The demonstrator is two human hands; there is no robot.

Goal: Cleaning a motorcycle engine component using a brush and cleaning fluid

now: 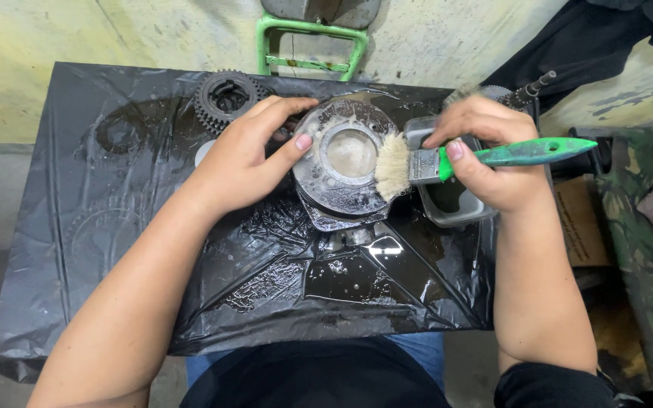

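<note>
— What has the left hand [247,155] got?

— It grips the round metal part [345,162] by its left rim, thumb pressed on the near edge and fingers curled over the far edge. The part is a thick grey disc with a raised ring around a hollow centre, wet and filmed with pale suds, and it sits in the middle of the counter [100,249] on a darker base piece.

— And the right hand [485,155]?

— Closed around a green-handled paintbrush [447,160], pinching it just behind the metal ferrule. The pale bristles touch the right side of the round part (the handle points off to the right, past the wrist).

— What lies beneath it all?

— A black plastic sheet [266,287] covers the counter, creased and shiny with puddled liquid below the part.

— Anything else nearby?

— A grey plastic tub [447,200] just right of the part, under the brush hand, with dark liquid in it. A dark toothed gear [228,98] sits at the far edge, just beyond the left fingers. Behind that stands a green metal frame [311,45] against the wall.
</note>
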